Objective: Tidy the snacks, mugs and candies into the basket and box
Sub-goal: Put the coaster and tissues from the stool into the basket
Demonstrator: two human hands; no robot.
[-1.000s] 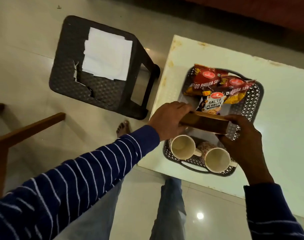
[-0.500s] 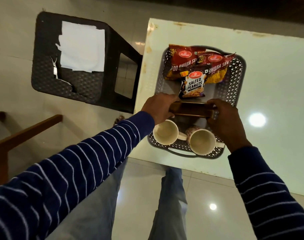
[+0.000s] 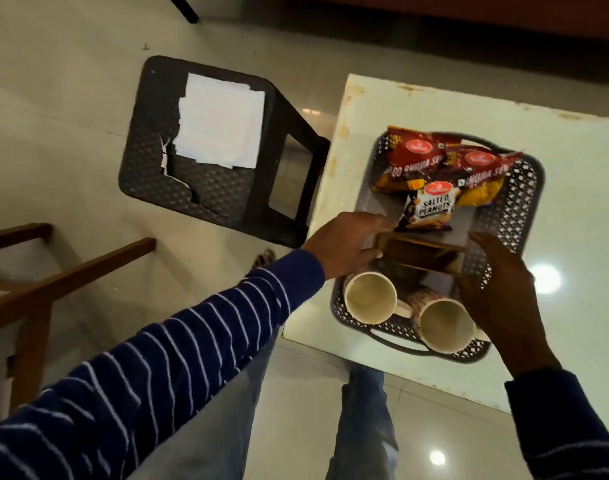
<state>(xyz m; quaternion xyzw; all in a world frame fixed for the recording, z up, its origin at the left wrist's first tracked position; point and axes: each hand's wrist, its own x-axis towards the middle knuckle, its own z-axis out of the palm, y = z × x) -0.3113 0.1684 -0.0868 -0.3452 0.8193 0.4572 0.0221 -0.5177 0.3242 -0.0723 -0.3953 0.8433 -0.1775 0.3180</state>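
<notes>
A dark perforated basket (image 3: 525, 188) stands on the white table (image 3: 580, 341). At its far end lie two red snack packets (image 3: 417, 157) (image 3: 483, 168) and a salted peanuts packet (image 3: 433, 207). Two cream mugs (image 3: 370, 297) (image 3: 443, 325) stand at its near end. Between them sits a brown box (image 3: 421, 252), its inside too dark to read. My left hand (image 3: 344, 244) brackets the box's left end with fingers and thumb. My right hand (image 3: 500, 289) hovers at the box's right end with fingers spread, off the box.
A black plastic stool (image 3: 209, 188) with a white paper (image 3: 220, 119) on its cracked seat stands left of the table. A wooden chair frame (image 3: 53, 282) is at the far left. My legs are below the table's near edge.
The brown box has gone down from above the mugs into the basket's middle. My right hand has come off it and spread its fingers.
</notes>
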